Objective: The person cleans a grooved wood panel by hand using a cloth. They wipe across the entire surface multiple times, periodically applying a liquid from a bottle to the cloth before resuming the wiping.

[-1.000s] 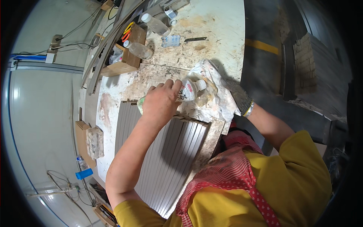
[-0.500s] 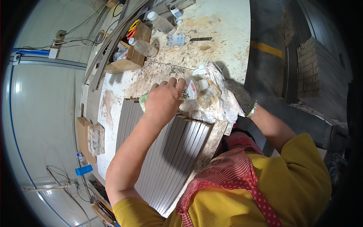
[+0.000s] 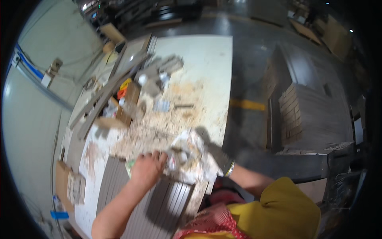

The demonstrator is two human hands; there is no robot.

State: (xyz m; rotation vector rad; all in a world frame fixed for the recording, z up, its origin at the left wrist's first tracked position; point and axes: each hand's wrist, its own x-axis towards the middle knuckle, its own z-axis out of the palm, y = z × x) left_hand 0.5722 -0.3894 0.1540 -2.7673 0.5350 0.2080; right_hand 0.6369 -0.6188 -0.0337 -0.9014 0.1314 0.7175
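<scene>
My bare left hand (image 3: 147, 170) is closed round a clear plastic bottle (image 3: 172, 162). The bottle is tilted with its white neck end over a stained white cloth (image 3: 202, 164). A dark glove covers my right hand (image 3: 218, 158), which holds the cloth from its right side; the cloth hides the fingertips. Below both hands lies a row of long grey strips (image 3: 165, 203), side by side on the table. A bit of green (image 3: 129, 165) shows beside my left hand. Blur hides whether liquid is leaving the bottle.
The worn white table (image 3: 207, 63) carries a wooden box (image 3: 129, 99) with orange and yellow handles, clear bottles (image 3: 136, 111), a pale packet (image 3: 161, 105) and a dark flat strip (image 3: 184, 106). A stained block (image 3: 76, 188) sits at the left edge. Stacked boards (image 3: 292, 113) stand to the right.
My view has swung up, so hands and table sit lower and further left, and more of the floor beyond shows. The bottle stays tilted at the cloth, both hands keeping their hold.
</scene>
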